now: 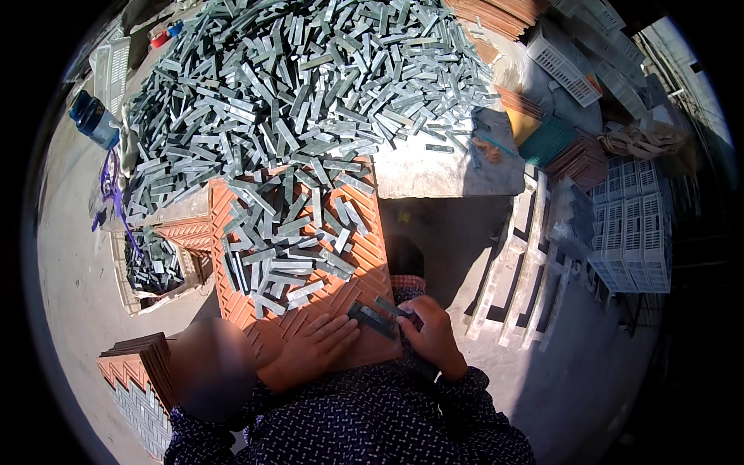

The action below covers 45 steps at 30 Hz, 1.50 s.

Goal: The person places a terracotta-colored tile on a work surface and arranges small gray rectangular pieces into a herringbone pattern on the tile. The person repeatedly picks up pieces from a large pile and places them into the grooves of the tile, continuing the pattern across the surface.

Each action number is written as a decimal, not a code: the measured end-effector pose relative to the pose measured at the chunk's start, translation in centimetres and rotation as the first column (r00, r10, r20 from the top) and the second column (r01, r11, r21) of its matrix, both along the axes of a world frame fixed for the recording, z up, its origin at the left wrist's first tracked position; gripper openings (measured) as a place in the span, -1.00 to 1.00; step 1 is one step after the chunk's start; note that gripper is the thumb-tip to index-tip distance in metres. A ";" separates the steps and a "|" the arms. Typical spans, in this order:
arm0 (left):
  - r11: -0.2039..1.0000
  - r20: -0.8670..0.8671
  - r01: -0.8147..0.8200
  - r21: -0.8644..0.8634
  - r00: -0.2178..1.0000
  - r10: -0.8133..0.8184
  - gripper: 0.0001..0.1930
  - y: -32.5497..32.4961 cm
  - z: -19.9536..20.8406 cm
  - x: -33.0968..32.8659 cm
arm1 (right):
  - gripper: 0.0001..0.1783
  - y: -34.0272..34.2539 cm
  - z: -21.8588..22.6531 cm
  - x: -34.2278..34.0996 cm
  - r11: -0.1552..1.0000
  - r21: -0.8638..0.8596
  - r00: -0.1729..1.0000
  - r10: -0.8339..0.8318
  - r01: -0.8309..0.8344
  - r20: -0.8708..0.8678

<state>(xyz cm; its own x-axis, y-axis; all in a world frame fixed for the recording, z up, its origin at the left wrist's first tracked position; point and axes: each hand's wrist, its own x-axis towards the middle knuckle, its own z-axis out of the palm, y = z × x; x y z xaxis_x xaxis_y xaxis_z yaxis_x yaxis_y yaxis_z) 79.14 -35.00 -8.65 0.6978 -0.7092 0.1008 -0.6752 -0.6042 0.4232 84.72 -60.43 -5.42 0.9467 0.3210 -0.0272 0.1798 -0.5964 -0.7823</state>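
An orange tray [370,267] with herringbone grooves lies in front of me, its far part heaped with loose grey-green stone strips [291,267]. At its near right corner, several dark strips [372,319] lie side by side. Flat on the tray's near part rests my left hand [322,345], fingers stretched out toward those dark strips. My right hand [430,333] pinches one dark stone strip [389,306] between thumb and fingers, just over the tray's right edge. Part of that strip is hidden by the fingers.
Beyond the tray, a large pile of stone strips [310,85] covers a slab table [449,174]. A wooden pallet [508,271] and stacked white crates [632,225] stand right. To the left are a bin of strips [128,271], a tray stack [136,372] and a blue bottle [97,124].
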 end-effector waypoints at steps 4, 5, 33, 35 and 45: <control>0.999 -0.007 -0.008 -0.053 1.000 0.007 -0.49 -0.1 0.2 0.2 | -0.74 0.0 -0.6 -0.2 1.000 0.023 1.000 -0.014 0.014 -0.005; 0.996 -0.032 -0.025 -0.081 0.999 0.023 -0.49 -0.2 0.3 0.3 | -0.74 0.1 -0.7 -0.3 0.999 0.032 1.000 -0.008 0.008 0.004; 0.984 -0.108 -0.175 -0.026 0.979 0.172 -0.52 -0.4 1.8 0.6 | -0.76 2.1 -1.7 -1.1 0.999 -0.015 0.996 -0.035 0.036 0.081; 0.982 -0.064 -0.186 0.026 0.980 0.188 -0.52 -0.4 1.9 0.8 | -0.77 2.6 -1.6 -0.7 0.999 0.019 0.996 -0.031 0.029 0.080; 0.992 -0.090 -0.129 0.017 0.987 0.130 -0.54 -1.4 2.7 2.5 | -0.83 2.3 -1.5 0.3 0.985 0.096 0.989 -0.142 0.145 -0.034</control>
<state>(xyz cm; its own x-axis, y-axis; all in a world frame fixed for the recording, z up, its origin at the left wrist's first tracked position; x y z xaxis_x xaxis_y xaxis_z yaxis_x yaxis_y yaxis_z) 81.67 -36.35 -5.96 0.7895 -0.6132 0.0252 -0.5500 -0.6888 0.4722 85.05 -58.17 -6.87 0.9824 0.1844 -0.0282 0.0762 -0.5347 -0.8416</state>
